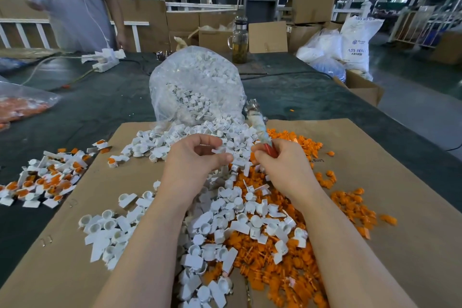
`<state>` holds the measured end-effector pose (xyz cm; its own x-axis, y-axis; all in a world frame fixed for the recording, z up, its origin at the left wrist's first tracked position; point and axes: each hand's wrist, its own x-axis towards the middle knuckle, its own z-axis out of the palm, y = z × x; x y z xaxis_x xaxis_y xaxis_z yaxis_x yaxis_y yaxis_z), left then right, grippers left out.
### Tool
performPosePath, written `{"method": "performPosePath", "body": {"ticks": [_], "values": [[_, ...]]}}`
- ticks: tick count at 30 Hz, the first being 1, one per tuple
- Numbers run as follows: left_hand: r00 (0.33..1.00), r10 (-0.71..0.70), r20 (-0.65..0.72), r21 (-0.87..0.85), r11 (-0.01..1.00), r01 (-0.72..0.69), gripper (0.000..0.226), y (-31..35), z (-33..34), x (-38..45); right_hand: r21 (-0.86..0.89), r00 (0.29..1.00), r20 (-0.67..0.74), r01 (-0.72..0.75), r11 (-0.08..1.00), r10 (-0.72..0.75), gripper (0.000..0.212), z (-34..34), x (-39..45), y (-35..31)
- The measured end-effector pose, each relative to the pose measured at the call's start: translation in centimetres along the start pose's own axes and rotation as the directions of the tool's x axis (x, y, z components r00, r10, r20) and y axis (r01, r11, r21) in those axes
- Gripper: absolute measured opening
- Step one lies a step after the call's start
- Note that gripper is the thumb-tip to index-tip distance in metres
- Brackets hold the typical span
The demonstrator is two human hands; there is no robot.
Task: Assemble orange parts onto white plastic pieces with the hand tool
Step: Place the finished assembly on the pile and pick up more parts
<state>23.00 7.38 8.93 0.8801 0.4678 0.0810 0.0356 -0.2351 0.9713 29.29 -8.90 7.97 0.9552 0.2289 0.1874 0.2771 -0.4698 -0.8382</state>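
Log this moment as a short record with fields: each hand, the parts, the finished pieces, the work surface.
left hand: pinches one white plastic piece
right hand: grips the hand tool, tip pointing away
loose white pieces: heaped between the forearms, spilling from a clear bag
orange parts: piled on the right
finished pieces: heap at far left
surface: cardboard sheet on a dark table
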Motion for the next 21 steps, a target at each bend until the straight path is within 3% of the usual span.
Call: {"method": "performPosePath", "body": {"ticks": [6,11,16,21], "values": [[0.998,0.002,0.063,-0.098,0.995,0.004,0.016,0.48,0.59,-0.28,0.205,0.996,0.086,-0.021,0.978,0.003,0.012,0.21,0.02,-0.35],[0.999,0.019,0.040,-0.071,0.997,-0.016,0.020,0.49,0.87,-0.57,0.335,0.998,0.051,0.010,0.942,-0.029,0.007,0.04,-0.07,-0.62],[0.998,0.045,-0.038,-0.030,0.998,-0.046,0.023,0.21,0.69,-0.38,0.339,0.998,0.055,0.008,0.941,-0.029,0.012,0.24,-0.03,-0.24],[0.998,-0.058,-0.012,-0.242,0.969,0.054,0.012,0.56,0.73,-0.30,0.276,0.999,-0.009,0.046,0.960,-0.046,0.017,0.69,0.05,0.04]]}}
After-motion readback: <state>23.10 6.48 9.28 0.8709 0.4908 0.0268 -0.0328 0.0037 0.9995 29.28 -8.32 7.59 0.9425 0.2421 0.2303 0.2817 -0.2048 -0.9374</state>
